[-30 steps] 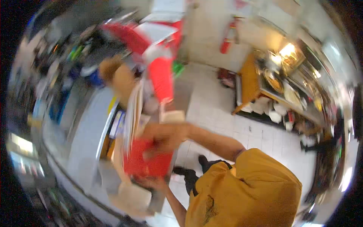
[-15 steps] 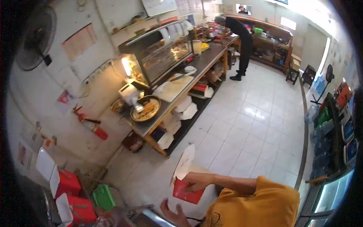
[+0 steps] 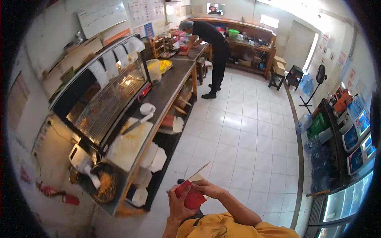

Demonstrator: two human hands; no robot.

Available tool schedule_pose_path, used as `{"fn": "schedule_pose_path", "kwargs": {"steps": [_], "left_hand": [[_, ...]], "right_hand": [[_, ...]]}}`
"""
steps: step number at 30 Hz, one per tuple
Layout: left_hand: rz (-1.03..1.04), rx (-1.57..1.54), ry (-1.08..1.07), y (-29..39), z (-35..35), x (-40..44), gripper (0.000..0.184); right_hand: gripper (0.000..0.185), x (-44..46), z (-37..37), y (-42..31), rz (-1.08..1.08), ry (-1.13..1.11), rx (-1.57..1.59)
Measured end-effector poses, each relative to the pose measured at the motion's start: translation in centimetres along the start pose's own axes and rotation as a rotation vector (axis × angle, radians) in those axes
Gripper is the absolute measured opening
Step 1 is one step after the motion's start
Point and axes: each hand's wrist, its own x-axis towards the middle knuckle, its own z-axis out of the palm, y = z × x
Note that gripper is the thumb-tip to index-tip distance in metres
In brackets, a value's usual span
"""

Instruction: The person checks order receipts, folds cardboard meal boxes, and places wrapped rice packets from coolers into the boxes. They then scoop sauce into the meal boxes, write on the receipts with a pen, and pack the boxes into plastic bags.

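Note:
A red cardboard food box (image 3: 194,198) with a pale raised flap is held in front of my yellow shirt in the head view. My left hand (image 3: 178,205) wraps around its left side, fingers over the red face. On the upper right edge, my right hand (image 3: 207,188) grips the box near the flap. The inside of the box cannot be seen from here.
To the left runs a counter with a glass food warmer (image 3: 111,97), a cutting board (image 3: 130,144) and a pan of food (image 3: 105,184). Folded boxes (image 3: 152,156) sit on its lower shelf. A co-worker (image 3: 216,49) bends over the far counter. Water bottles (image 3: 319,170) line the right.
My left hand has come up from below and now holds the box together with my right. The view has turned toward the counter and the floor ahead; the red boxes at lower left left view.

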Motion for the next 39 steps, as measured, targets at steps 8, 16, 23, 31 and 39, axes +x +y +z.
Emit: {"fn": "schedule_pose_path", "kwargs": {"steps": [8,16,23,31,39], "left_hand": [[0.025,-0.071,0.113,-14.3,2.5,25.9,0.084],[-0.245,0.008,0.332,-29.3,4.2,43.3,0.104],[-0.606,0.185,0.612,-34.8,10.4,54.2,0.104],[-0.896,0.252,0.602,-34.6,14.0,65.6,0.092],[-0.745,0.139,0.411,-35.2,14.0,72.0,0.090]], "right_hand": [[0.023,21.7,-10.2,-17.2,-0.270,0.249,-0.852],[0.023,42.4,-24.2,-38.5,-0.574,0.482,-0.718],[0.019,79.2,-34.6,-41.3,-0.428,0.169,-1.542],[0.041,84.3,-33.7,-44.0,-0.318,-0.228,-1.309],[0.029,77.5,-36.2,-40.7,0.325,-0.863,-0.486]]}}
